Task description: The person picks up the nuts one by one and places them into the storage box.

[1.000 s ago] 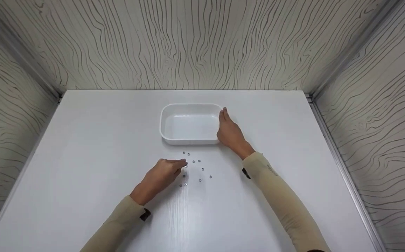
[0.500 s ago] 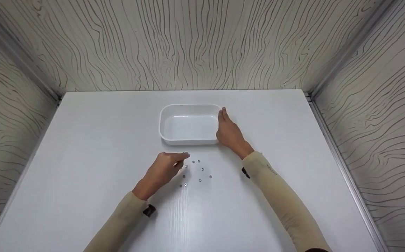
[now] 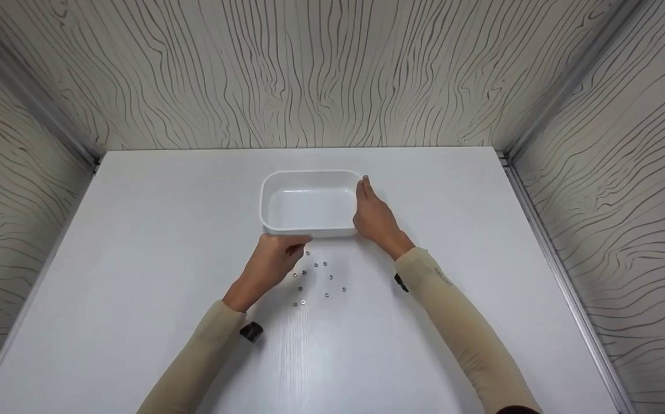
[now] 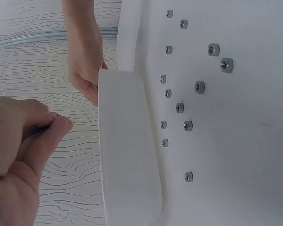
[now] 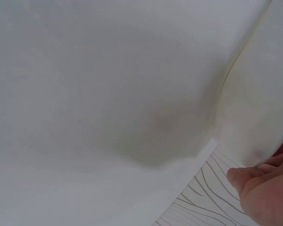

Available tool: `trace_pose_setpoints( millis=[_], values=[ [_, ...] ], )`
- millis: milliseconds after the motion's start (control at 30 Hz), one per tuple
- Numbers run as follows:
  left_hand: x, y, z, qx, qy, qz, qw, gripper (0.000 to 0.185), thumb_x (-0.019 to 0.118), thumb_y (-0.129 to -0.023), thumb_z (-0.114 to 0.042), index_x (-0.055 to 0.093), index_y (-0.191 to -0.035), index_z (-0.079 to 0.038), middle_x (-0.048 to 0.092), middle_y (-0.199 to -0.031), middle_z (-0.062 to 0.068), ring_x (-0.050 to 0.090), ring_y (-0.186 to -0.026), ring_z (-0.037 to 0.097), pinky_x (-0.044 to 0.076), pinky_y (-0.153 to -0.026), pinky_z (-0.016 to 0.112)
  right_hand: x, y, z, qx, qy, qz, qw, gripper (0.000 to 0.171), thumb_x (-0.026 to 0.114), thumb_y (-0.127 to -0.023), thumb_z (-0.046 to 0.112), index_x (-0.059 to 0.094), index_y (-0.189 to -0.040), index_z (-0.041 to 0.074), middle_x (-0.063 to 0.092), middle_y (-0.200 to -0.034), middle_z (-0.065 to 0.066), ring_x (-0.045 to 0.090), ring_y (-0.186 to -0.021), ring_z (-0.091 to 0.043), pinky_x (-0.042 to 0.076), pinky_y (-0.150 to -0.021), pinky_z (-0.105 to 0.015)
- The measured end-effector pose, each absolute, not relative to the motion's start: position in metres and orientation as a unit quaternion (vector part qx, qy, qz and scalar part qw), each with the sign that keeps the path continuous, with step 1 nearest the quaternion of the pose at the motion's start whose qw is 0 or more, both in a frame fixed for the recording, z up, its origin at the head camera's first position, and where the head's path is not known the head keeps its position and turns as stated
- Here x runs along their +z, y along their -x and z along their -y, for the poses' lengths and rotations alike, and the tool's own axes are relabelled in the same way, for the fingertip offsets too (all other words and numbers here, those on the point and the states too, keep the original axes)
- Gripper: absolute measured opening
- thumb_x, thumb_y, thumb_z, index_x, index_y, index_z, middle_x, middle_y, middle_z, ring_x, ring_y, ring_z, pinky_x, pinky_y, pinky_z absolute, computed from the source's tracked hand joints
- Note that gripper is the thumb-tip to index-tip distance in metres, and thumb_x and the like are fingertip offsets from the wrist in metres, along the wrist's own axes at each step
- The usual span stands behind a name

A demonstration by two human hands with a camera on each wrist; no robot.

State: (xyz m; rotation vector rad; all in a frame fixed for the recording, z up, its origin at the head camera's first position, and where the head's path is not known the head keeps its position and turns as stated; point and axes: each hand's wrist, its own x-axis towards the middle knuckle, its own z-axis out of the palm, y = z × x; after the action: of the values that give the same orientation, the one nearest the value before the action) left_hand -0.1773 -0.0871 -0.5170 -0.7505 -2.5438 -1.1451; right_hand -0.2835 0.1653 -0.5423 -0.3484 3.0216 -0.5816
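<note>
A white rectangular tray (image 3: 263,202) stands mid-table, with nothing visible inside. My right hand (image 3: 375,218) rests flat against its right wall, fingers straight; the left wrist view shows that hand (image 4: 85,61) at the tray's corner. My left hand (image 3: 276,255) hovers at the tray's near rim, thumb and forefinger pinched. A tiny dark edge of a nut (image 4: 57,115) shows between those fingertips, beside the tray wall (image 4: 127,155). Several small metal hex nuts (image 3: 316,265) lie scattered on the table just in front of the tray, also seen as nuts (image 4: 199,87) in the left wrist view.
The white table (image 3: 137,230) is boxed in by wood-grain walls (image 3: 321,75) on three sides. The right wrist view shows only blurred white surface and my right hand's fingertips (image 5: 262,193).
My left hand rose from among the nuts and moved forward to the tray's near rim, fingers pinched. The right hand and tray stayed put.
</note>
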Motion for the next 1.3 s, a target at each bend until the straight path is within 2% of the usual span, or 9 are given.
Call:
trace_pose_setpoints(
  millis=[233,533,733,967,1133,1300],
  values=[
    [-0.511,0.187,0.083,-0.443,0.196,0.871,0.078,0.024,0.069,-0.094,0.007,0.081,-0.113,-0.001,0.081,-0.105,0.017,0.075,-0.084,0.020,0.064,-0.074,0.030,-0.543,0.283,-0.165,-0.192,0.110,-0.975,0.025,0.062,0.041,-0.107,0.004,0.020,-0.163,-0.008,0.014,-0.175,-0.025,0.031,-0.159,-0.037,0.035,-0.130,-0.047],
    [-0.512,0.203,0.082,-0.480,0.124,0.867,0.049,0.017,0.075,-0.096,-0.007,0.082,-0.111,-0.007,0.083,-0.108,0.009,0.080,-0.096,0.018,0.067,-0.083,0.030,-0.543,0.284,-0.165,-0.196,0.110,-0.974,0.030,0.063,0.041,-0.106,0.003,0.019,-0.164,-0.008,0.012,-0.176,-0.024,0.029,-0.160,-0.037,0.035,-0.130,-0.046],
    [-0.508,0.214,0.084,-0.526,0.062,0.848,0.023,0.017,0.076,-0.095,-0.008,0.083,-0.110,-0.008,0.082,-0.109,0.010,0.080,-0.099,0.021,0.066,-0.085,0.029,-0.543,0.285,-0.165,-0.198,0.107,-0.973,0.042,0.065,0.041,-0.104,0.002,0.016,-0.164,-0.008,0.009,-0.176,-0.023,0.026,-0.161,-0.035,0.034,-0.130,-0.045],
    [-0.501,0.227,0.086,-0.599,0.000,0.800,-0.008,0.019,0.072,-0.095,-0.005,0.081,-0.112,-0.002,0.081,-0.109,0.016,0.080,-0.102,0.024,0.065,-0.085,0.022,-0.542,0.284,-0.165,-0.202,0.107,-0.973,0.032,0.064,0.041,-0.105,0.003,0.018,-0.164,-0.008,0.012,-0.176,-0.024,0.028,-0.161,-0.035,0.034,-0.130,-0.045],
    [-0.499,0.237,0.084,-0.653,-0.024,0.756,-0.031,0.020,0.072,-0.095,-0.003,0.079,-0.113,0.002,0.079,-0.112,0.020,0.080,-0.103,0.023,0.064,-0.088,0.021,-0.543,0.283,-0.165,-0.202,0.107,-0.973,0.030,0.063,0.039,-0.105,0.003,0.018,-0.164,-0.008,0.012,-0.176,-0.024,0.027,-0.161,-0.035,0.033,-0.131,-0.045],
    [-0.496,0.246,0.080,-0.667,-0.039,0.743,-0.031,0.022,0.073,-0.094,-0.002,0.078,-0.114,0.003,0.078,-0.114,0.023,0.080,-0.105,0.026,0.065,-0.089,0.023,-0.543,0.282,-0.165,-0.201,0.107,-0.973,0.029,0.063,0.039,-0.105,0.003,0.017,-0.164,-0.007,0.012,-0.176,-0.024,0.026,-0.161,-0.035,0.031,-0.132,-0.044]
  ],
)
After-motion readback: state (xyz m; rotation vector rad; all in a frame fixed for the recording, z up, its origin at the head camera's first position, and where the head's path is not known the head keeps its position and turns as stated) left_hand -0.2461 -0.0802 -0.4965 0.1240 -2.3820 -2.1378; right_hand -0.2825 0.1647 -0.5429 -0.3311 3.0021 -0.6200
